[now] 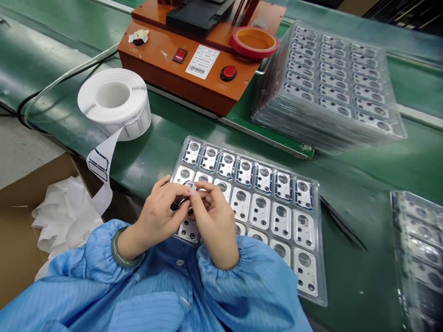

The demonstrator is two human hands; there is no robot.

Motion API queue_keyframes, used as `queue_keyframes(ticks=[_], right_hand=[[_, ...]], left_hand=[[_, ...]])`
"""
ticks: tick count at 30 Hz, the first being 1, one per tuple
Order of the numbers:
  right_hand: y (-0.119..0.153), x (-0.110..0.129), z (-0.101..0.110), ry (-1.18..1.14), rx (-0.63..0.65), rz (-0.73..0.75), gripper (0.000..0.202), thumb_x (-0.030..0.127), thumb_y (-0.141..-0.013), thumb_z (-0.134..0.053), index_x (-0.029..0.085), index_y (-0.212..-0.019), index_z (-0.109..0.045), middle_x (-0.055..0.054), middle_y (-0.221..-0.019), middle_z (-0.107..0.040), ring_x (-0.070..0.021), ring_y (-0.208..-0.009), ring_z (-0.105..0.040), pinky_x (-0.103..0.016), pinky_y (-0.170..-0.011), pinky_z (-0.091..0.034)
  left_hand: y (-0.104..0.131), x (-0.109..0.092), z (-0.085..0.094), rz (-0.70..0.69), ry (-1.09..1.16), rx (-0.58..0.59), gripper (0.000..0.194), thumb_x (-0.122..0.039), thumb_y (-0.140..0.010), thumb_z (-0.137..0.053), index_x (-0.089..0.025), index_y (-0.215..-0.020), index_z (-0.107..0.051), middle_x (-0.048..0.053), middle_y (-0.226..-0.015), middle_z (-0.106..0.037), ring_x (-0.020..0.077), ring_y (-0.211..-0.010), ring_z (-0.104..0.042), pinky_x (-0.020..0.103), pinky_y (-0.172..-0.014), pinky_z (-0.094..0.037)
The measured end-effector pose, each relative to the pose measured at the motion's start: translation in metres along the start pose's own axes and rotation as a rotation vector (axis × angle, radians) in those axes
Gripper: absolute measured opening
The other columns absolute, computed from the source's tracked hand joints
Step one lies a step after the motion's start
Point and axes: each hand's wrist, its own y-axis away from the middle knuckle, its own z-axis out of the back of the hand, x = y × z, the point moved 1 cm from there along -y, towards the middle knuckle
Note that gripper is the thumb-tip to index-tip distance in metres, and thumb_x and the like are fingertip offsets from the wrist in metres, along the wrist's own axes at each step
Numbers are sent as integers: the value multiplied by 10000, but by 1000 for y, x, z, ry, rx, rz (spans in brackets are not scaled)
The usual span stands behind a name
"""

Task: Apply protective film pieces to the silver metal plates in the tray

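Note:
My left hand (157, 210) is closed, its thumb and fingers pinching a small shiny plate (178, 203) that looks dark at this angle. Most of this plate is hidden by my fingers. My right hand (218, 221) is also closed, its fingertips meeting at the plate's upper edge. Both hands are above the left part of a clear plastic tray (323, 276). Rows of small silver plates (260, 211) with round openings and dark dots lie in its pockets. Those in the far row (245, 173) have dark blue edging.
Black tweezers (342, 223) lie right of the tray. At the left stands a label roll (114, 101), its strip trailing toward a cardboard box (20, 240) holding crumpled white liner. Behind are an orange machine (166, 64), red tape (254, 42) and stacked trays (328, 87); another tray (418, 249) is far right.

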Motion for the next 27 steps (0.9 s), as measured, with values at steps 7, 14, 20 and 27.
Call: queue_keyframes(ticks=[7, 14, 20, 27], right_hand=[[3, 6, 4, -155, -14, 76, 149, 301, -831, -593, 215, -949, -563, 38, -653, -533, -114, -552, -554, -245, -538, -483], [19, 11, 10, -54, 98, 224, 236, 229, -851, -570, 246, -1086, -551, 43, -674, -538, -110, -574, -538, -241, -549, -461], [21, 9, 9, -37, 134, 270, 191, 224, -852, -565, 237, -1041, -591, 39, -663, -529, -106, -568, -532, -240, -553, -476], [21, 8, 10, -185, 204, 198, 184, 233, -838, -599, 218, -1022, -599, 46, -636, -514, -91, -530, -514, -216, -503, -454]], left_hand=[[3, -2, 14, 175, 220, -352, 168, -211, -817, -599, -199, -984, -582, 89, -1068, -570, 196, -970, -596, 371, -858, -516], [-3, -4, 19, 508, 661, -56, 157, -311, -852, -595, -168, -905, -633, 27, -765, -642, 110, -650, -584, 208, -590, -490], [0, -6, 20, 537, 634, -33, 191, -308, -843, -606, -156, -727, -595, -17, -612, -546, 77, -517, -483, 189, -484, -396], [4, -9, 22, 549, 705, -40, 214, -300, -858, -592, -149, -708, -570, -23, -602, -522, 64, -519, -457, 172, -484, -385]])
